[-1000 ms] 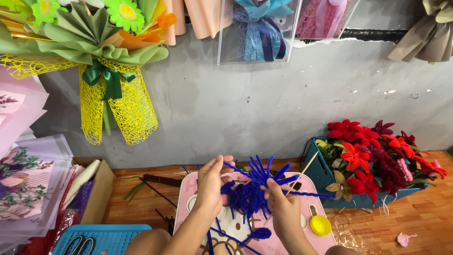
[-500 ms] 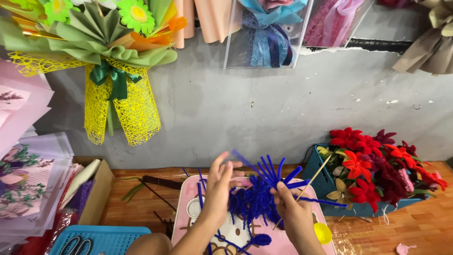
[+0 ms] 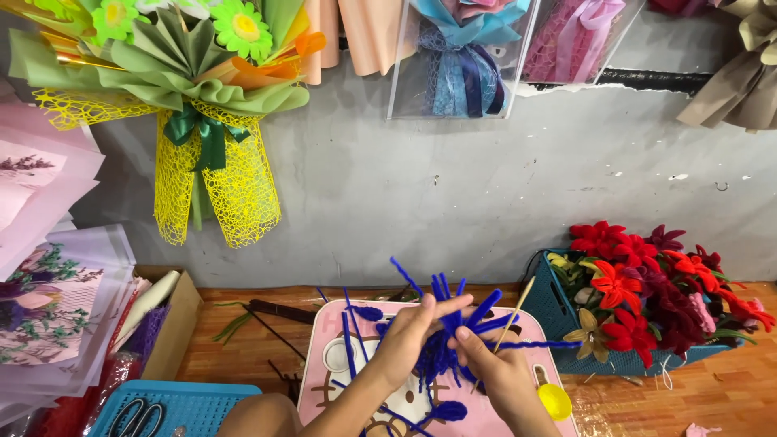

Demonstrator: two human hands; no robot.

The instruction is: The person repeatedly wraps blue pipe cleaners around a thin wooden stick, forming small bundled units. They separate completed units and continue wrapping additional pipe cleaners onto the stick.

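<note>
Head view, both hands [image 3: 453,352] gripping blue pipe cleaners [image 3: 441,324], over pink tray [image 3: 340,324].

Blue pipe cleaners [image 3: 441,340], pink cartoon-print board [image 3: 340,364], yellow net wrap [image 3: 218,190], red flowers [image 3: 639,267].

Centre: both hands on the pipe-cleaner bundle [image 3: 441,344], above the board [image 3: 518,324] on the table [image 3: 243,340].
Right: basket of flowers [image 3: 639,299] against the wall [image 3: 453,194].
Left: tray [image 3: 194,405] with scissors [image 3: 133,417]; cardboard box [image 3: 180,324] behind it.
Above left: bouquet [image 3: 194,105] hanging on the wall.
</note>
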